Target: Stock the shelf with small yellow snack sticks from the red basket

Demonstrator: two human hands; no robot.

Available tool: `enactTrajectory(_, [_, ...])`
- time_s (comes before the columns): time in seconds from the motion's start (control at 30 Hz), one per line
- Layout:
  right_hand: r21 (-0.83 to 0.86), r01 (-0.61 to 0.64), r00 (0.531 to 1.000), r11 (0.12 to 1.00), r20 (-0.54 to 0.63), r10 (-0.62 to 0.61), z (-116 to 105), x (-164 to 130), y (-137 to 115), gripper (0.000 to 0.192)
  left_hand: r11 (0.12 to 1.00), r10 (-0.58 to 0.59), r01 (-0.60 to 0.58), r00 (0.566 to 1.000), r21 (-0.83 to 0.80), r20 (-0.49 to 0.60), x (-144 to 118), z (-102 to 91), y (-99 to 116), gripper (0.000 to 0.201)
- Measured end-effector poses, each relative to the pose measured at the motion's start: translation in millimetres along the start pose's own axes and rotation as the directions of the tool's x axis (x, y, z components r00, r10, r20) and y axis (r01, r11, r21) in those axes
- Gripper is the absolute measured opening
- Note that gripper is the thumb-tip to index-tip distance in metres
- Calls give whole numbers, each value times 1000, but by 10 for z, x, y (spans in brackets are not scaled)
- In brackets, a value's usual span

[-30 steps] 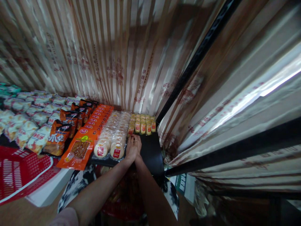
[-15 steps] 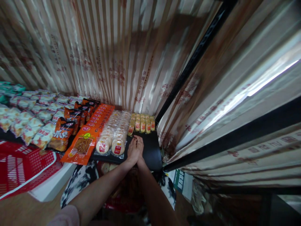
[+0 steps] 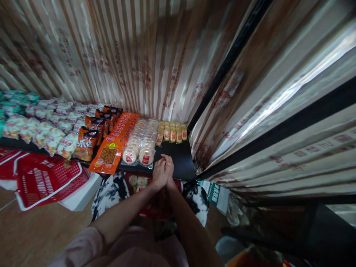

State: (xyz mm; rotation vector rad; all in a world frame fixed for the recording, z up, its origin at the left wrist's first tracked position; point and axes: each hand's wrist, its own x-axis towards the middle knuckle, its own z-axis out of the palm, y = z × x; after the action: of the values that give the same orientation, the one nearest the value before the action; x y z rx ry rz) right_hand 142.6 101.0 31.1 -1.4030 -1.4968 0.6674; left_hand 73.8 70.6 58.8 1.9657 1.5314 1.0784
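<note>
My left hand and my right hand are pressed together over the front edge of the black shelf. Their fingers are closed against each other, and whatever may lie between them is hidden. Just left of them are two rows of clear-wrapped round white pastries with red labels. Behind the hands stand small yellow-wrapped cakes in short rows. Beneath my forearms, between my knees, a red basket holds more wrapped round pastries.
Further left lie orange snack packs, black-and-orange bags, white bags and green bags. A red shopping basket and a white box are below. Pleated printed sheeting and black poles enclose the corner.
The view has tilted down and shifted left, showing more floor and the basket between my knees. My hands stay together near the shelf edge, their fingers slightly more bent.
</note>
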Motion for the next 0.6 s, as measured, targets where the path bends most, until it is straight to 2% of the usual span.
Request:
enactTrajectory(0.17, [18, -12, 1000, 1000, -2, 12, 20, -281, -88, 35, 999, 9, -11, 999, 34, 49, -299, -152, 1, 29])
enactTrajectory(0.27, [-56, -4, 1000, 998, -19, 3, 8, -581, -119, 34, 997, 73, -76, 993, 23, 97, -551, -266, -38, 29])
enactTrajectory(0.37, [-97, 66, 998, 993, 12, -65, -1, -922, -100, 34, 991, 133, -130, 976, -31, 173, -820, -332, -137, 31])
enactTrajectory(0.43, [-158, 21, 998, 987, 57, -12, 23, -1098, -47, 33, 993, 120, -112, 964, -48, 237, -970, -312, -237, 31])
enactTrajectory(0.47, [-218, -38, 991, 975, 120, 65, 48, -1160, -9, 34, 996, 93, -84, 955, -43, 280, -1028, -284, -295, 31])
enactTrajectory(0.5, [-289, -103, 966, 952, 200, 165, 84, -1205, 37, 34, 999, 43, -38, 940, -21, 339, -1073, -248, -358, 32])
enactTrajectory(0.53, [-367, -168, 916, 915, 285, 282, 128, -1237, 88, 34, 1000, -21, 16, 911, 14, 412, -1107, -210, -425, 34])
enactTrajectory(0.57, [-407, -202, 874, 891, 335, 351, 179, -1259, 142, 33, 995, -96, 73, 864, 66, 494, -1129, -176, -496, 35])
enactTrajectory(0.6, [-430, -221, 840, 875, 372, 395, 233, -1277, 198, 30, 983, -179, 121, 798, 138, 576, -1144, -150, -572, 37])
